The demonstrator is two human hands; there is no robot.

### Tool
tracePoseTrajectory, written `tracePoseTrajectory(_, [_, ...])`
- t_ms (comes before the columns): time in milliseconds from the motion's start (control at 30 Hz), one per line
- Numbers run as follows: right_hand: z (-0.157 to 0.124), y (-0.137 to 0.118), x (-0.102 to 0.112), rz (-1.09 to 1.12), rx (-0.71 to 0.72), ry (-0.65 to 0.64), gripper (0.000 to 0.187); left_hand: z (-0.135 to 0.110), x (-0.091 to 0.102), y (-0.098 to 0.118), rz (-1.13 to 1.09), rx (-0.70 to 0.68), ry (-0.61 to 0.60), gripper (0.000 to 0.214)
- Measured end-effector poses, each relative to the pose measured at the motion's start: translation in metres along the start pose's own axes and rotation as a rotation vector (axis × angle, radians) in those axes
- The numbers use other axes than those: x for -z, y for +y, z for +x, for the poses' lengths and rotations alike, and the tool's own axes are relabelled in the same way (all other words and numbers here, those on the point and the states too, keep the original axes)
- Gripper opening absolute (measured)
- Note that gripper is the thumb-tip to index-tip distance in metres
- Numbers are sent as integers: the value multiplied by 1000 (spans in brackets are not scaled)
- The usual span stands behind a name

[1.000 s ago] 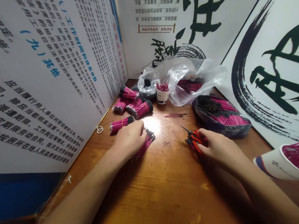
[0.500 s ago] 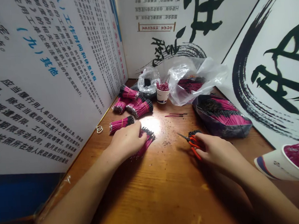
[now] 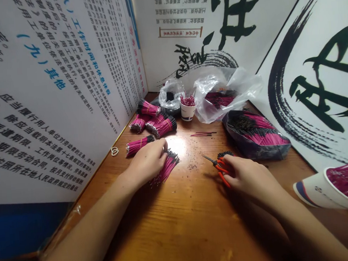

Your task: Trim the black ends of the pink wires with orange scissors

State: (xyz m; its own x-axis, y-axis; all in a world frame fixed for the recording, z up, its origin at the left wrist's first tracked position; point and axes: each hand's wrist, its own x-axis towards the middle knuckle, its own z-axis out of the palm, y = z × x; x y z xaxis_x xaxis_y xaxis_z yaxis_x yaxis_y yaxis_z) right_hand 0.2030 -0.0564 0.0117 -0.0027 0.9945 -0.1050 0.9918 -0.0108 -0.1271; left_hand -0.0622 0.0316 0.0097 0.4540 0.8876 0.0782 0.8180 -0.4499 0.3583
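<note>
Right hand [image 3: 250, 173] gripped orange-handled snips [image 3: 219, 166] at right, left hand [image 3: 144, 160] partly covered pink-and-black wires [image 3: 169, 166] left of centre, its grip impossible to tell, left wall panel [image 3: 49, 99] read "(九)其他" in blue

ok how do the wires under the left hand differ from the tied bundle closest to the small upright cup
The wires are partly covered by the left hand, while no hand touches the bundle. The bundle has a yellowish band around it; the wires show none on their visible part. The bundle looks thick and compact, the wires flatter. Both are pink with black ends.
</note>
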Motion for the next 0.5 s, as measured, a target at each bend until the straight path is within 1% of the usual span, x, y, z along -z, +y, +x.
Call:
tracePoseTrajectory(100, [1,2,0,89,-16,51,16,3,-1,-4,-46,-3,31,8])
tracePoseTrajectory(200, [0,3,2,235,-29,114,14,3,1,1,-86,-7,83,13])
tracePoseTrajectory(267, [-1,1,2,417,2,146,12,0,3,10,-154,-52,134,13])
tracePoseTrajectory(300, [-2,-2,3,548,35,147,13,-2,2,17,-226,-108,142,13])
tracePoseTrajectory(367, [-4,-8,2,845,119,110,16,-8,-1,32,-430,-212,91,14])
tracePoseTrajectory(400, [-6,-12,1,980,156,76,18,-11,-3,40,-547,-223,53,15])
tracePoseTrajectory(433, [-7,-16,0,1072,179,48,19,-14,-6,47,-652,-229,-3,16])
tracePoseTrajectory(500, [-10,-24,-3,1154,206,8,21,-18,-12,58,-824,-225,-77,16])
